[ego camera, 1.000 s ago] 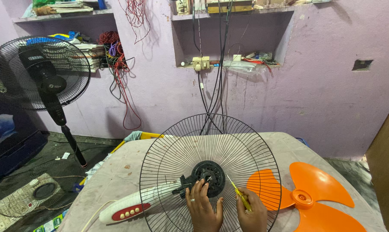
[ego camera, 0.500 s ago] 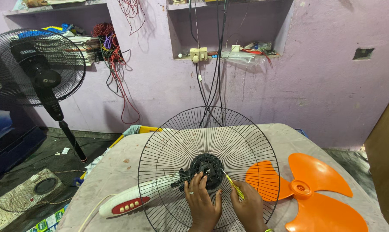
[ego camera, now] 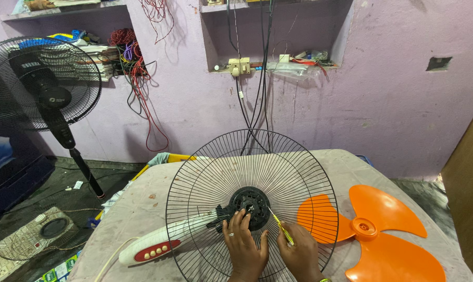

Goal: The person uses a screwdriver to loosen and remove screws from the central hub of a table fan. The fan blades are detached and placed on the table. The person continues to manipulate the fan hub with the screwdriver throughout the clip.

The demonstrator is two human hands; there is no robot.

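Observation:
A round black wire fan guard (ego camera: 205, 177) stands tilted on the table, with a black motor hub (ego camera: 251, 201) at its centre. My left hand (ego camera: 244, 245) rests fingers spread on the guard, touching the hub's lower edge. Just right of it, my right hand (ego camera: 300, 253) grips a thin yellow-handled screwdriver (ego camera: 279, 227) whose tip points up toward the hub. The fan's white body with a red button panel (ego camera: 153, 248) lies behind the guard at the lower left.
An orange three-blade fan propeller (ego camera: 375, 232) lies on the grey table (ego camera: 147, 196) to the right. A black pedestal fan (ego camera: 43, 83) stands at the left. Another guard and a white base (ego camera: 43, 235) lie on the floor. Wires hang from wall shelves (ego camera: 142, 68).
The view has shifted slightly upward and both hands stay at the hub. The screwdriver tip sits a little closer to the hub.

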